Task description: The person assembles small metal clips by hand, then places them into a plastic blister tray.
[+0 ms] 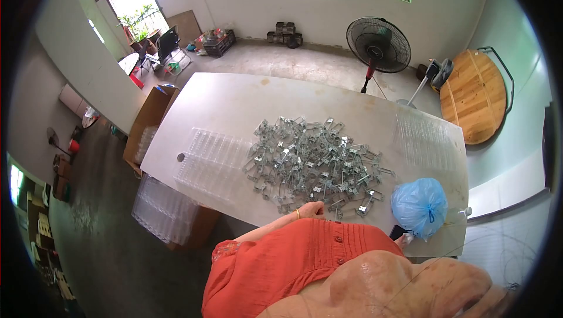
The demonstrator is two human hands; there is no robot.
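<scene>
A large heap of small metal clips or brackets (316,159) lies spread in the middle of the white table (234,95). My left hand (311,209), with a yellow band at the wrist, is closed at the heap's near edge; whether anything is inside it is hidden. By the table's front edge my right hand (403,240) is mostly hidden by the red garment. It is at a flat black object (397,232) that looks like a phone. Right beside that hand sits a tied blue plastic bag (419,206), full and round.
Clear plastic trays lie on the table's left (214,162) and right (428,139). More trays (164,209) stand by a cardboard box below the left edge. A standing fan (378,45) and a round wooden tabletop (474,98) are beyond the table.
</scene>
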